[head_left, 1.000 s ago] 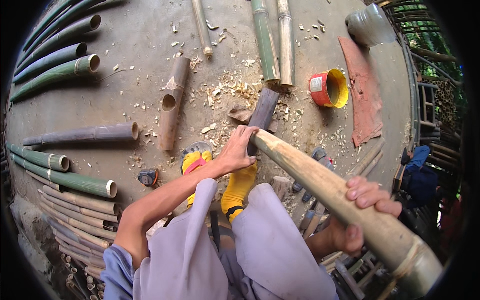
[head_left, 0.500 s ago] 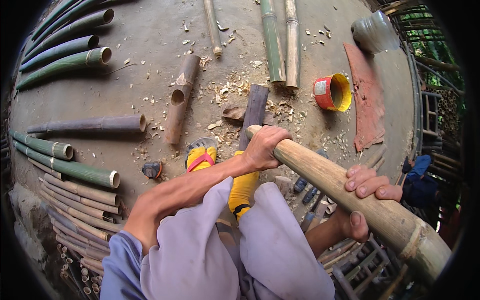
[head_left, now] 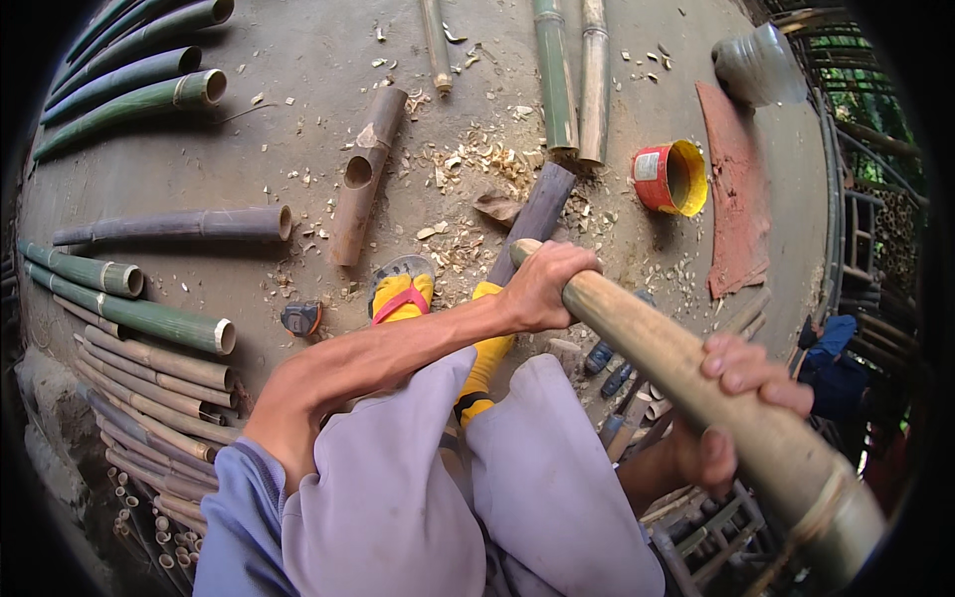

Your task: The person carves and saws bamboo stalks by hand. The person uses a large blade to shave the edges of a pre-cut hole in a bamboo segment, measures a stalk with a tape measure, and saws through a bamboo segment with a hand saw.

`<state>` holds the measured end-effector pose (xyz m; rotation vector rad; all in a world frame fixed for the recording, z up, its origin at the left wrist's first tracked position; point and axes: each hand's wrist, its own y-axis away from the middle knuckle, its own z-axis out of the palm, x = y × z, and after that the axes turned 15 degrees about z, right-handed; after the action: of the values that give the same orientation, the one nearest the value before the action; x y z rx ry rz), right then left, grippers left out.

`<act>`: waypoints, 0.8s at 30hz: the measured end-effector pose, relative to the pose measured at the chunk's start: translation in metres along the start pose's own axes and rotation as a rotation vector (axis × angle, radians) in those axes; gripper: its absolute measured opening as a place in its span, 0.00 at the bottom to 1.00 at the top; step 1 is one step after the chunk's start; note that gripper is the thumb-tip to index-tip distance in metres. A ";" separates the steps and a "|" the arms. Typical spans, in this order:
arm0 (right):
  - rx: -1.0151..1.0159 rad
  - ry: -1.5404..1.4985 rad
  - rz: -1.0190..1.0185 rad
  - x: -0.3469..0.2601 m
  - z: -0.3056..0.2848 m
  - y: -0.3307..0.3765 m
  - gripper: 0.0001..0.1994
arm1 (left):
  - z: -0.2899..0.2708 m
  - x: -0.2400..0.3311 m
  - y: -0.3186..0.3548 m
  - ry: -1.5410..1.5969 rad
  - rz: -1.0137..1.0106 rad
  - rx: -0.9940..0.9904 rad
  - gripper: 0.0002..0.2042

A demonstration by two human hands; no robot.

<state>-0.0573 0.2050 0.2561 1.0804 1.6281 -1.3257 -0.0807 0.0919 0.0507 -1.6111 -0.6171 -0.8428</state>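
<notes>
A thick tan bamboo pole (head_left: pixel 647 343) slants across my lap, from above my knees down to the lower right. My left hand (head_left: pixel 547 287) is closed round its thinner, rounded upper end. Farther down, my right hand (head_left: pixel 741 398) wraps the thicker part, slightly blurred, fingers over the top and thumb on the near side. Beyond my left hand, a dark wooden piece (head_left: pixel 542 204) slopes up from beside my yellow-socked foot (head_left: pixel 484 368). A brown bamboo length (head_left: pixel 363 184) with a hole cut in its side lies left of it.
Wood chips (head_left: pixel 487 169) litter the ground. A red and yellow bucket (head_left: pixel 669 179) lies near a reddish sheet (head_left: pixel 736 189) and a clear plastic jug (head_left: pixel 761 65). Bamboo poles (head_left: pixel 149 323) line the left side. A tape measure (head_left: pixel 301 318) and several tools (head_left: pixel 617 378) lie near my feet.
The pole's upper end and my left hand have shifted slightly right. The dark wooden piece now leans more to the right. Both hands keep hold of the pole.
</notes>
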 end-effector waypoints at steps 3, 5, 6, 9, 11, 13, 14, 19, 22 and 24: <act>0.075 -0.053 0.047 -0.010 -0.004 -0.013 0.25 | 0.009 0.023 -0.008 -0.060 0.022 0.023 0.20; -0.047 -0.215 -0.095 -0.045 -0.037 -0.001 0.27 | 0.013 0.059 -0.018 0.015 0.122 -0.051 0.20; -0.016 -0.211 -0.125 -0.056 -0.041 0.000 0.31 | 0.016 0.071 -0.023 0.059 0.124 -0.153 0.22; 0.192 -0.116 -0.089 -0.067 -0.041 -0.015 0.44 | 0.007 0.068 -0.044 0.153 0.145 -0.087 0.24; 0.389 -0.114 0.007 -0.044 -0.036 -0.012 0.41 | -0.013 0.061 -0.041 0.227 0.066 -0.110 0.24; 0.411 -0.174 0.119 -0.004 -0.037 0.000 0.34 | -0.044 0.055 -0.029 0.235 -0.084 -0.090 0.24; 0.265 -0.129 0.169 0.019 -0.041 0.006 0.31 | -0.062 0.054 -0.021 0.211 -0.189 -0.058 0.24; 0.340 0.039 0.805 0.120 -0.030 0.072 0.17 | -0.139 0.047 0.013 -0.219 -0.553 0.130 0.26; 0.250 0.145 0.930 0.144 -0.026 0.092 0.17 | -0.170 0.030 0.040 -0.323 -0.758 0.263 0.27; 0.192 0.229 0.982 0.153 -0.028 0.100 0.17 | -0.188 0.011 0.059 -0.432 -0.799 0.288 0.23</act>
<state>-0.0189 0.2646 0.0853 1.8654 0.8610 -0.7016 -0.0642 -0.1044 0.0400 -1.2703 -1.6787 -0.9079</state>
